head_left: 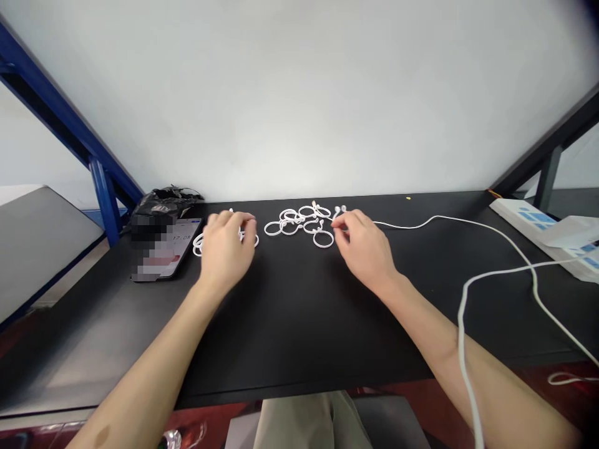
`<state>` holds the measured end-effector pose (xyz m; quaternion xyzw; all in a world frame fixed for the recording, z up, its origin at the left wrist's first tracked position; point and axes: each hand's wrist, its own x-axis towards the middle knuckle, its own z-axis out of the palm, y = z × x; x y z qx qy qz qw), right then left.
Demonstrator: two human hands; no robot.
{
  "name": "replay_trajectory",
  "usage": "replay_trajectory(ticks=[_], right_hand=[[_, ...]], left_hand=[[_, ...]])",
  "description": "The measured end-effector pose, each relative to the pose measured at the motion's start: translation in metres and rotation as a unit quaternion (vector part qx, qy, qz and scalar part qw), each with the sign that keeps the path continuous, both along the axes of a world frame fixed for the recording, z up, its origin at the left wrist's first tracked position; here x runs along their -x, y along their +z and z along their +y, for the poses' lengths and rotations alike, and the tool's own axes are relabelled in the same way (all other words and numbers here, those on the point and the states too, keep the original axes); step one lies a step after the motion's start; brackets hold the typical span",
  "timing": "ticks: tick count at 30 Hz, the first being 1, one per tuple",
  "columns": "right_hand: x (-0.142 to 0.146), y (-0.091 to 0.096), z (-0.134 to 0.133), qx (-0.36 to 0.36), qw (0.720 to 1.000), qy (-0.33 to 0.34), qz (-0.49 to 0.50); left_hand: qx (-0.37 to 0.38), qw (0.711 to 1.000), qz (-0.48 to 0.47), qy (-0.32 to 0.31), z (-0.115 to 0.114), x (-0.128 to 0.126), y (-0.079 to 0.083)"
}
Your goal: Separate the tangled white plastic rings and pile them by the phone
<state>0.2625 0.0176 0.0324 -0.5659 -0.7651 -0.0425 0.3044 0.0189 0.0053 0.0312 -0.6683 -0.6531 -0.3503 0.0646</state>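
Several thin white plastic rings with small ball ends lie on the black tabletop; one loose group (292, 219) is in the middle, between my hands. My left hand (227, 243) hovers over a second group of white rings (198, 244) at the left and partly hides it. Its fingers are bent, with thumb and forefinger a little apart. Beside the middle group is my right hand (365, 246), its thumb and fingers curled close together. Just behind its fingertips stick up two ball ends of a white ring (340, 209); whatever lies within the fingers is hidden.
A phone (185, 240) lies left of my left hand, with a crumpled black plastic bag (166, 202) behind it. A white cable (437, 217) crosses the right side and passes over my right forearm. White power strips (528, 218) sit at the far right. Behind stands a pale wall (309, 100).
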Motion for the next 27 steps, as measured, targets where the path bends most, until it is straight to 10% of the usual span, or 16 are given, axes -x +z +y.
replay_trajectory(ticks=[5, 11, 19, 27], right_hand=[[0.03, -0.009, -0.017, -0.056, 0.974, 0.217, 0.011], [0.041, -0.012, -0.022, -0.077, 0.969, 0.228, 0.052], [0.038, -0.014, -0.018, 0.1, 0.945, 0.169, 0.261], [0.041, -0.016, -0.021, 0.108, 0.93, 0.21, 0.281]], left_hand=[[0.15, 0.951, -0.217, -0.16, -0.018, -0.042, 0.0], [0.176, 0.924, -0.308, -0.139, -0.016, -0.043, -0.007], [0.124, 0.972, -0.162, -0.119, -0.022, -0.047, -0.005], [0.057, 0.989, -0.065, -0.122, -0.021, -0.047, -0.011]])
